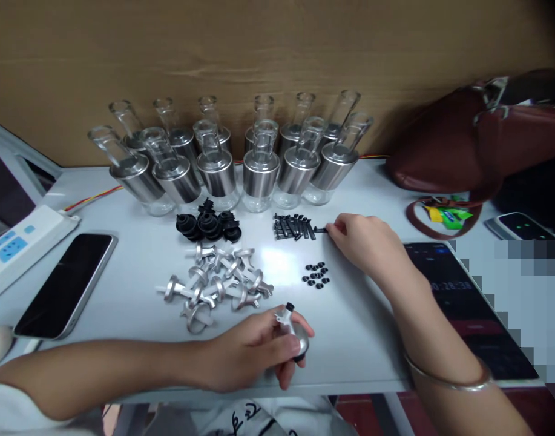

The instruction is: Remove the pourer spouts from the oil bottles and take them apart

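Note:
Near the table's front edge, my left hand [259, 351] is closed around a silver bottle pourer [299, 340]. A small black cap [290, 307] sits on the pourer's upper tip, and a black edge shows at its base. Further right, my right hand [363, 242] pinches a small black strip [321, 230] beside a pile of similar black strips [293, 227]. Several tiny black caps [317, 275] lie between my hands. A heap of silver pourer tops [223, 281] with pale stems lies left of them. Behind that heap are ribbed black stoppers [209, 224].
Two rows of glass bottles [261, 172] with steel sleeves stand along the cardboard backing [241, 48]. On the left lie a phone [66, 284] and a power strip [20, 242]. A tablet [468, 315] lies under my right forearm; a brown bag [445, 145] stands at the back right.

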A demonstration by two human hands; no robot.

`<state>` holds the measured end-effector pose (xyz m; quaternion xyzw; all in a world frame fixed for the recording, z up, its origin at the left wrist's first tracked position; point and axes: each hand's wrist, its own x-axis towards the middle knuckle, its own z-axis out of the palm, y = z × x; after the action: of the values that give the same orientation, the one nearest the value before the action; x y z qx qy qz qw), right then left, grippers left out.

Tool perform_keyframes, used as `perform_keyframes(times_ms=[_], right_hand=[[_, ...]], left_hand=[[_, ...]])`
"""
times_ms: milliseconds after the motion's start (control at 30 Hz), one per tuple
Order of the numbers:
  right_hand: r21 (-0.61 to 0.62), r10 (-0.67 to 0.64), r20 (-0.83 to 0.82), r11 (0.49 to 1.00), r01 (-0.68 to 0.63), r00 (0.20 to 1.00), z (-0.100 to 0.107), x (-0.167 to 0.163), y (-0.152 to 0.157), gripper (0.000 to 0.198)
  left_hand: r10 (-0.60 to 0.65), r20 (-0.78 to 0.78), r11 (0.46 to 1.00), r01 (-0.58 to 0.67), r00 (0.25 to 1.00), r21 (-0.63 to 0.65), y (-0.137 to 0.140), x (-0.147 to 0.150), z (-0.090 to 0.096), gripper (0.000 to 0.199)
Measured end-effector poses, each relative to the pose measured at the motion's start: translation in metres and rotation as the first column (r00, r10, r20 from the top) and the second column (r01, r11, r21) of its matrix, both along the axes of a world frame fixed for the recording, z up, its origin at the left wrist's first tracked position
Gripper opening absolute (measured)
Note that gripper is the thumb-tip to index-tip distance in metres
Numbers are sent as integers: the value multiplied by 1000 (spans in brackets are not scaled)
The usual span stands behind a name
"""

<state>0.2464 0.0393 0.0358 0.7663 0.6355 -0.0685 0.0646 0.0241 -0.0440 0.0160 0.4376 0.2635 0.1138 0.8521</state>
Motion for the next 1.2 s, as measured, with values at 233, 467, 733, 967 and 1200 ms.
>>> perform_keyframes(times_ms=[233, 467, 733, 967, 1200], right_hand=[[12, -28, 7, 1000, 27, 1000, 1, -2, 0, 30], [22, 10, 61, 1000, -12, 998, -1, -3, -2, 34], [-39, -31, 44, 999, 33, 999, 2, 0, -2, 39], [79, 31, -68, 997, -26, 997, 2, -6, -4, 34], [159, 228, -289, 969, -188, 930, 8, -15, -7, 19]], left_hand=[[9, 1, 999, -9, 1000, -34, 2, 0, 3, 45], [10, -8, 1000, -10, 1000, -29, 1, 0, 2, 42], [1, 5, 999, -1, 1000, -36, 2, 0, 2, 46], [3, 18, 999, -2, 1000, -48, 0, 0, 0, 44], [5, 30, 997, -3, 1000, -71, 0, -1, -3, 51]])
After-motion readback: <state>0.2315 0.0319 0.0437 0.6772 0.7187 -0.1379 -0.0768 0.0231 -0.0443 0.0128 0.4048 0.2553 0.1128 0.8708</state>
